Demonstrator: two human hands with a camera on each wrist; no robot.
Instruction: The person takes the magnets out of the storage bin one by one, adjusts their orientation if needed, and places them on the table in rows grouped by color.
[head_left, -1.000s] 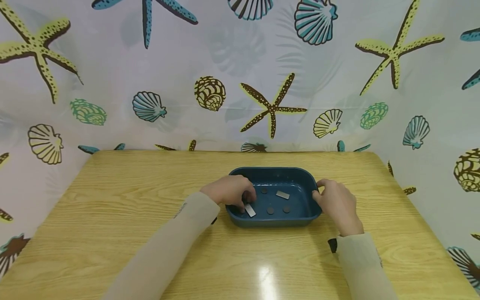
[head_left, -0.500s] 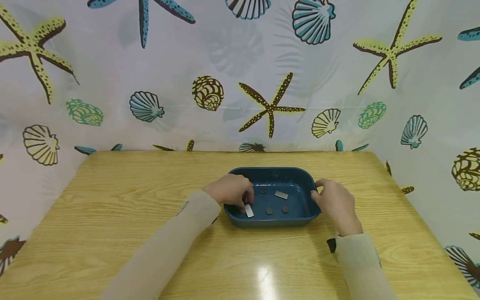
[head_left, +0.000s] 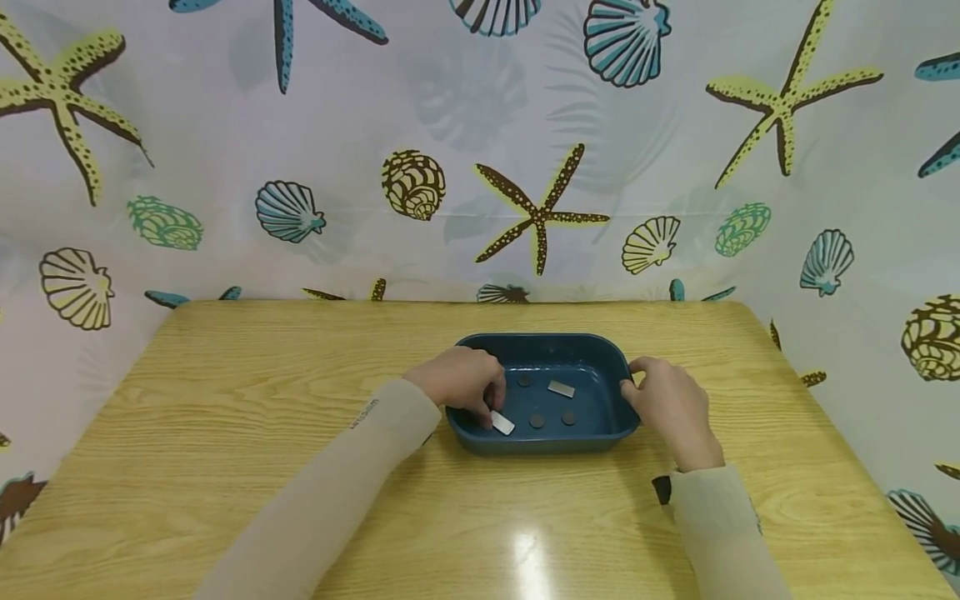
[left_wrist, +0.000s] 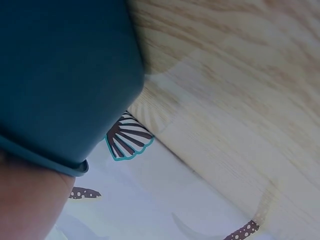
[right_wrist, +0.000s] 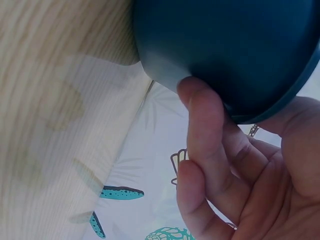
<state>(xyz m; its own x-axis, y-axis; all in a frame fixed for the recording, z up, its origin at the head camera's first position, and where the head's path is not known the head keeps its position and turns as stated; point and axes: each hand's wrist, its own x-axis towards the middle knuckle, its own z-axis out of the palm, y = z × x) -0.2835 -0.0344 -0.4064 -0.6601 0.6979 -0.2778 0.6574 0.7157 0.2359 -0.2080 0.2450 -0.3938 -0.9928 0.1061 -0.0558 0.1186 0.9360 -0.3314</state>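
A dark blue rounded rectangular tray stands on the table. My left hand reaches over its left end, and its thumb and fingers pinch one end of a small whitish rectangular piece low inside. In the left wrist view the tray's outer wall hides the fingertips, and only part of the hand shows at the rim. My right hand holds the right end, thumb inside the rim. The right wrist view shows its curled fingers against the outer wall.
Inside the tray lie a second flat rectangular piece, greyish, and several dark round discs, among them one near the back and one near the front. The wooden table ends at a cloth printed with shells and starfish.
The whitish piece has turned at my left fingertips, from steep to more sideways, its free end now pointing right. My right hand keeps its hold on the tray.
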